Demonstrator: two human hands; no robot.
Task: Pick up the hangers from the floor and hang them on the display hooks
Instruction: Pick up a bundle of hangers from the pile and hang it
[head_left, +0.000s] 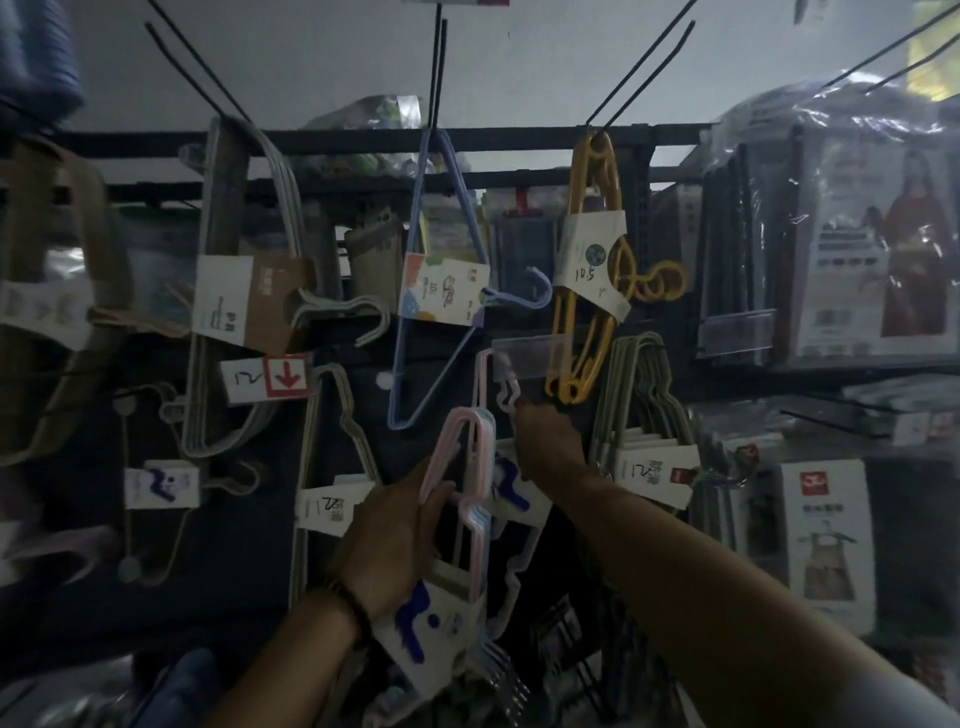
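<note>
Your left hand (395, 540) is gripping one hanger bundle (470, 431); your right hand (550, 447), grip unclear, is touching one pink hook (505, 389).

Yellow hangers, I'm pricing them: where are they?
Head view, upper middle: yellow hangers hang right of the blue hanger, above the right hand.

One view only: head-worn, wide-angle, so straight bars bow toward the frame edges. It faces the display rack (363, 140) front-on, within arm's reach; display hooks (439, 78) jut toward the lens at the top. Both forearms enter from the bottom edge — left hand (395, 540), gripping pastel hangers (457, 431), and right hand (550, 447) sit low-centre, close to the rack.
</note>
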